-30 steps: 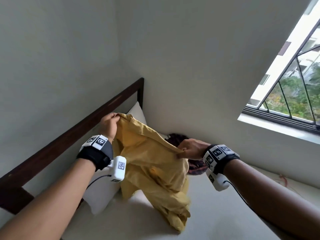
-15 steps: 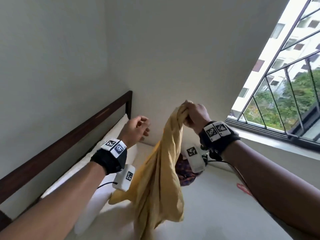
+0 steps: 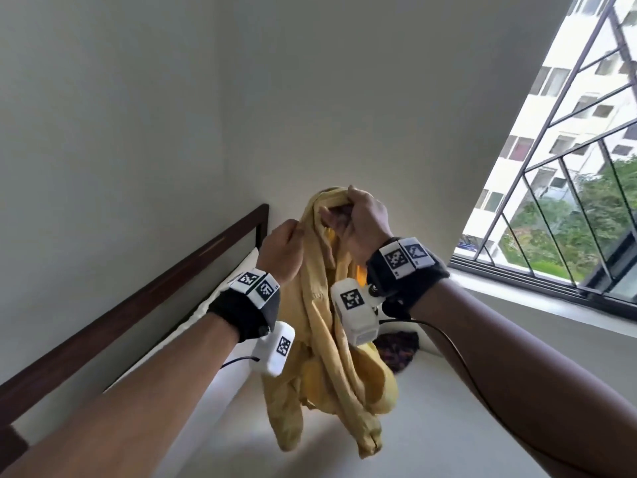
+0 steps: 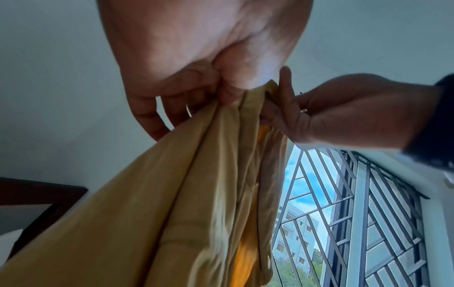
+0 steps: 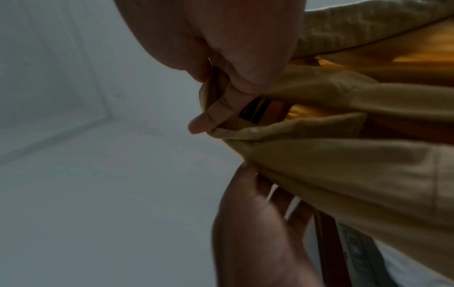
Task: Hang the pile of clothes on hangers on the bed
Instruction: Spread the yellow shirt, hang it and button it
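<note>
The left hand (image 3: 281,250), which was hanging free of the cloth half a second ago, is now pinching the yellow garment (image 3: 327,339) just beside the right hand (image 3: 362,224), which is still gripping its top. The garment is dangling above the bed (image 3: 431,426). Its lower folds are bunching, hiding its shape; no hanger is showing.

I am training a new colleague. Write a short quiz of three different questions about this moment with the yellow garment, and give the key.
1. True or false: the yellow garment lies flat on the bed.
2. Which hand grips the garment's top? A) left hand only B) right hand only C) both
3. Fill in: behind the garment, on the bed, lies a dark ____ cloth.

Key: 1. False, it hangs in the air. 2. C, the left hand and the right hand both grip it. 3. patterned.
</note>
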`<state>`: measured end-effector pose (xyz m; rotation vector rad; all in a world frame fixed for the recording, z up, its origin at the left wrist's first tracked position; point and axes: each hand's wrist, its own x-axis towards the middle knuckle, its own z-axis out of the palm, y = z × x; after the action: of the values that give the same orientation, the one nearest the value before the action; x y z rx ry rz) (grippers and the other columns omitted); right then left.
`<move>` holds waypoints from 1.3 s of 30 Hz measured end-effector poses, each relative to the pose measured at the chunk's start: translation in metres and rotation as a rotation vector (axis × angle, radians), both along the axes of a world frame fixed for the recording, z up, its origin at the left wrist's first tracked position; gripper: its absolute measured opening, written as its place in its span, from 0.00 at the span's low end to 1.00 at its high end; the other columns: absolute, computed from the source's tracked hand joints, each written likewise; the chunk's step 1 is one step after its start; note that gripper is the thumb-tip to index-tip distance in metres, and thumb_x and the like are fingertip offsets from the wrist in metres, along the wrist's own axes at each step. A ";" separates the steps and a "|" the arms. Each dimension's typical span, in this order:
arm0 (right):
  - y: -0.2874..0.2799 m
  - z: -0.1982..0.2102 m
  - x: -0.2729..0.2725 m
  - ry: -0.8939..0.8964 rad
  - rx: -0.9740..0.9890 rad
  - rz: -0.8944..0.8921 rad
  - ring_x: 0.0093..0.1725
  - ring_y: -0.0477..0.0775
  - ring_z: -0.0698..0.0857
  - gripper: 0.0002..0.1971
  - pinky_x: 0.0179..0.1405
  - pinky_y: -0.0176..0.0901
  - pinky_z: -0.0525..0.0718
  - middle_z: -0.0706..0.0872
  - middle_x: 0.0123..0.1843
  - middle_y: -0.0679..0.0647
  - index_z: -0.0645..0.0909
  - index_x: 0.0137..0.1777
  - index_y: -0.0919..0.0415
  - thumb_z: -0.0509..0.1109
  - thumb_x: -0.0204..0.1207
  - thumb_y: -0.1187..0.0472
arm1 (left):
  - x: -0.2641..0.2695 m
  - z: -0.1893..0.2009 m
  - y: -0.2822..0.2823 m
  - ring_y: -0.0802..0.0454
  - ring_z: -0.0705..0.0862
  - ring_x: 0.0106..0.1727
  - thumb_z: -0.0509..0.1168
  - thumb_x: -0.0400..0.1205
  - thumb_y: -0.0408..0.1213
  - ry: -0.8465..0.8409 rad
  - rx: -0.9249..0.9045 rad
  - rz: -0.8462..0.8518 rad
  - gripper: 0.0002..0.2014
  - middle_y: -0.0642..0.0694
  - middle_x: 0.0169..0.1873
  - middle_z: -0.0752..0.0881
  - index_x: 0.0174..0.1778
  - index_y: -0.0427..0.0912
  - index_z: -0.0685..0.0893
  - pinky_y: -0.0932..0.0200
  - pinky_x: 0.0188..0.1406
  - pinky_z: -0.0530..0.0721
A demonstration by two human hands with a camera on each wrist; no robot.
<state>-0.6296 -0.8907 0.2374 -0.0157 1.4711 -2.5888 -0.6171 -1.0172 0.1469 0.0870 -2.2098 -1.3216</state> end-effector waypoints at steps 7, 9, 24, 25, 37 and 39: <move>0.044 -0.064 -0.001 -0.180 -0.125 0.031 0.29 0.56 0.88 0.10 0.28 0.41 0.89 0.85 0.38 0.66 0.77 0.53 0.74 0.60 0.89 0.65 | 0.011 -0.028 0.019 0.49 0.87 0.41 0.59 0.80 0.59 -0.067 0.030 -0.119 0.15 0.53 0.35 0.87 0.42 0.50 0.80 0.44 0.48 0.87; 0.055 -0.074 0.002 -0.201 -0.184 0.042 0.29 0.55 0.89 0.12 0.29 0.42 0.90 0.87 0.35 0.64 0.77 0.51 0.73 0.59 0.90 0.64 | 0.020 -0.043 0.044 0.54 0.87 0.47 0.68 0.79 0.54 -0.192 -0.041 -0.183 0.12 0.55 0.43 0.87 0.52 0.52 0.79 0.51 0.52 0.87; 0.153 -0.146 -0.020 -0.130 0.320 0.373 0.37 0.53 0.90 0.09 0.36 0.43 0.88 0.90 0.41 0.58 0.86 0.46 0.61 0.73 0.82 0.55 | 0.055 -0.095 0.138 0.34 0.84 0.55 0.50 0.75 0.54 -0.445 -0.192 0.132 0.24 0.38 0.55 0.89 0.58 0.47 0.83 0.45 0.54 0.82; 0.161 -0.156 -0.022 -0.114 0.444 0.420 0.38 0.54 0.90 0.12 0.37 0.43 0.86 0.91 0.43 0.57 0.87 0.45 0.59 0.75 0.80 0.51 | 0.059 -0.096 0.137 0.34 0.84 0.57 0.49 0.75 0.52 -0.506 -0.245 0.117 0.25 0.39 0.57 0.88 0.60 0.48 0.82 0.45 0.56 0.82; 0.142 -0.319 0.007 0.554 1.012 0.255 0.49 0.45 0.79 0.13 0.50 0.41 0.78 0.81 0.50 0.46 0.82 0.55 0.49 0.79 0.72 0.56 | 0.068 -0.124 0.109 0.47 0.76 0.74 0.46 0.74 0.49 -0.731 -0.348 0.069 0.32 0.53 0.74 0.79 0.74 0.54 0.79 0.49 0.75 0.73; 0.136 -0.322 -0.002 0.552 1.036 0.336 0.43 0.44 0.81 0.05 0.43 0.43 0.79 0.83 0.42 0.42 0.83 0.48 0.48 0.75 0.76 0.57 | 0.068 -0.134 0.096 0.47 0.77 0.72 0.46 0.74 0.49 -0.711 -0.312 0.098 0.32 0.51 0.73 0.80 0.74 0.54 0.80 0.51 0.74 0.73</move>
<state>-0.6316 -0.7544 -0.0846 -0.7977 2.5303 -1.3662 -0.5496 -0.9215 0.0128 0.6208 -2.9249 -0.9588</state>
